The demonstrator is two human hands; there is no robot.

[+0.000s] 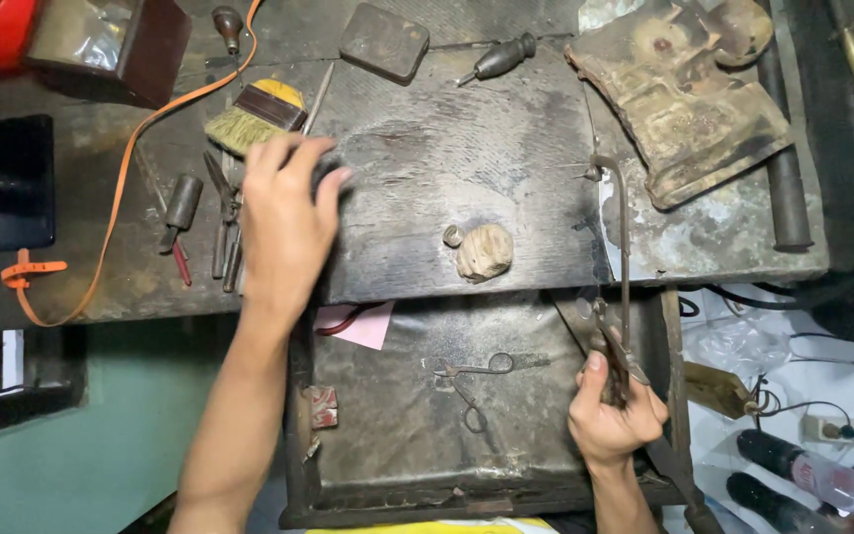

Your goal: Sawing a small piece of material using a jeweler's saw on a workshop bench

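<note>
Right hand closes its grip around rusty pliers above an open drawer; left hand rests flat, fingers spread, on the worktop, beside a paintbrush, pink paper below.

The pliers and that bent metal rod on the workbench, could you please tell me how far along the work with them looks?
Early stage. Done: tools are laid out, with a brush and a screwdriver on the bench. In hand: the right hand grips pliers on the bent rod; the left hand rests flat on the bench. Left: the rod remains clamped; small scissors lie untouched.
</note>
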